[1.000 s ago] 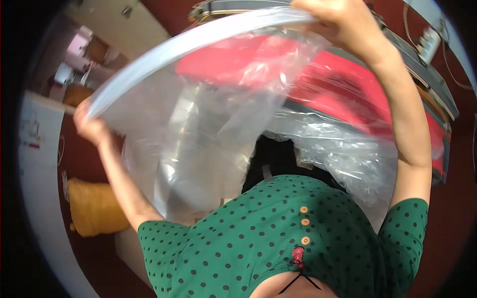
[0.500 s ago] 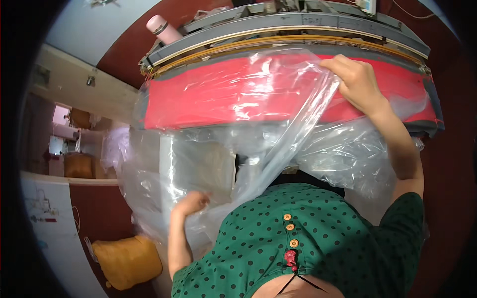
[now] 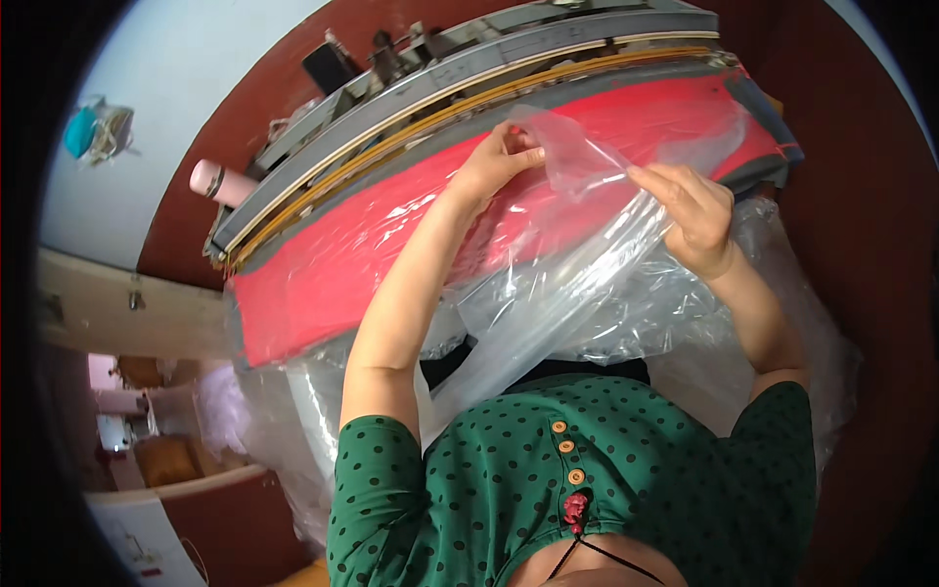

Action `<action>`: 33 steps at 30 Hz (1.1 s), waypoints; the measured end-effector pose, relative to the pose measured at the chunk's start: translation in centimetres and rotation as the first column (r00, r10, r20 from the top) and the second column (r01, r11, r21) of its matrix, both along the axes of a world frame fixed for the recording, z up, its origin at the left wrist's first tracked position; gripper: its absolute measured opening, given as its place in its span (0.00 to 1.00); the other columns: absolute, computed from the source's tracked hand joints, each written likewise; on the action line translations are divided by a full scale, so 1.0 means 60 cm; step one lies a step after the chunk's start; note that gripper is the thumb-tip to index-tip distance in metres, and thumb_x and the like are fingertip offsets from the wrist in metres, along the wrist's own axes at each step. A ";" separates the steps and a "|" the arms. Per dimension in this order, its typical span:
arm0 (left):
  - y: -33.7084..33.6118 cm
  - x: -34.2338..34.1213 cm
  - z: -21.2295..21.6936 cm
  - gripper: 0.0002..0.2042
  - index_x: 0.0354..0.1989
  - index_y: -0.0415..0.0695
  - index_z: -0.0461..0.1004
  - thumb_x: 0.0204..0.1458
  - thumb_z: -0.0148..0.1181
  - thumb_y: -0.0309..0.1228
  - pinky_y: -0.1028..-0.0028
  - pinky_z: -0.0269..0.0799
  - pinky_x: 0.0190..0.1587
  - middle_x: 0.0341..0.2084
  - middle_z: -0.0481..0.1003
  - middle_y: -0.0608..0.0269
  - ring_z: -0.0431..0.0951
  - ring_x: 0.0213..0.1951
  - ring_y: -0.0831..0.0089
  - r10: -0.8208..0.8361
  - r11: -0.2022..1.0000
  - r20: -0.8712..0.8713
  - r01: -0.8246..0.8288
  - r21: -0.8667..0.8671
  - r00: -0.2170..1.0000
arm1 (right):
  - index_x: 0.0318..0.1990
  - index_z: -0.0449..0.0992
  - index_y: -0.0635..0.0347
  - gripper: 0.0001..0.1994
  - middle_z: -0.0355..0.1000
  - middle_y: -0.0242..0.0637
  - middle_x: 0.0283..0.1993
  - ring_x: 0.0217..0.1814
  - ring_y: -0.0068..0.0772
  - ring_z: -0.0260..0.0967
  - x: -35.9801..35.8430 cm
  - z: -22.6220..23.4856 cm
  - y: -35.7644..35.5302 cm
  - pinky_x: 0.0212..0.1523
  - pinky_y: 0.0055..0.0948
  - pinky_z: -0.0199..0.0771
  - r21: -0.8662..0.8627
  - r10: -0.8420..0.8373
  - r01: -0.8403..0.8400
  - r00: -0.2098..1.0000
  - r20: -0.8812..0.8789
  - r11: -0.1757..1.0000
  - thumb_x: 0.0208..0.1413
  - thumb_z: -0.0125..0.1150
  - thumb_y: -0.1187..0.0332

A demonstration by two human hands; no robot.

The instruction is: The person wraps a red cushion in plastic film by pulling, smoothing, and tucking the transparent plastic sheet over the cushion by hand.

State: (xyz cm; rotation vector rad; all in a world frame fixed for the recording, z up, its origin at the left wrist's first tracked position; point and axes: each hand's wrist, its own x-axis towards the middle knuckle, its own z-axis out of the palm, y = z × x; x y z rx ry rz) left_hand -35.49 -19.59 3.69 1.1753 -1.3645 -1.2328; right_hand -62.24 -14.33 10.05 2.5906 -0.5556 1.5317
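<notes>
Head view: a clear plastic sheet (image 3: 562, 303) is in front of the green shirt (image 3: 509, 470) and partly over the long red cloth (image 3: 342, 264). The right hand (image 3: 693, 210) pinches a fold of it. The left hand (image 3: 491, 166) curls by its edge; I can't tell if it grips. The thin sheet might rip if pulled too hard. Its bunched strip runs long and slanted, pointing from the belly up toward the right hand.

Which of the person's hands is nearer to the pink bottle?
The left. The left hand is over the red surface, to the right of the pink bottle; the right hand, pinching clear plastic, is farther right.
</notes>
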 end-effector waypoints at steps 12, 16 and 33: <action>-0.005 -0.042 0.087 0.04 0.25 0.41 0.69 0.49 0.55 0.26 0.84 0.61 0.35 0.23 0.69 0.72 0.66 0.29 0.86 -0.006 0.975 -0.098 -0.016 -0.219 0.995 | 0.57 0.58 0.55 0.37 0.61 0.37 0.55 0.58 0.33 0.56 -0.048 0.032 -0.084 0.51 0.31 0.60 0.816 0.157 -0.073 0.987 -0.022 0.574 0.34 0.67 0.69; 0.001 -0.059 0.111 0.04 0.25 0.41 0.68 0.49 0.55 0.25 0.84 0.61 0.34 0.21 0.68 0.73 0.64 0.27 0.86 -0.028 0.980 0.054 0.038 -0.196 0.998 | 0.52 0.62 0.63 0.30 0.66 0.41 0.47 0.50 0.28 0.62 0.055 -0.001 -0.146 0.44 0.24 0.63 0.846 0.219 -0.210 0.969 0.114 0.489 0.40 0.66 0.63; 0.071 -0.032 0.008 0.05 0.31 0.40 0.68 0.48 0.46 0.19 0.83 0.66 0.23 0.25 0.71 0.63 0.71 0.23 0.80 -0.317 0.721 -0.473 0.533 0.443 0.822 | 0.26 0.73 0.55 0.08 0.70 0.40 0.25 0.31 0.45 0.68 -0.182 -0.156 -0.322 0.31 0.43 0.67 0.333 -0.794 0.830 0.540 -0.278 0.448 0.45 0.55 0.62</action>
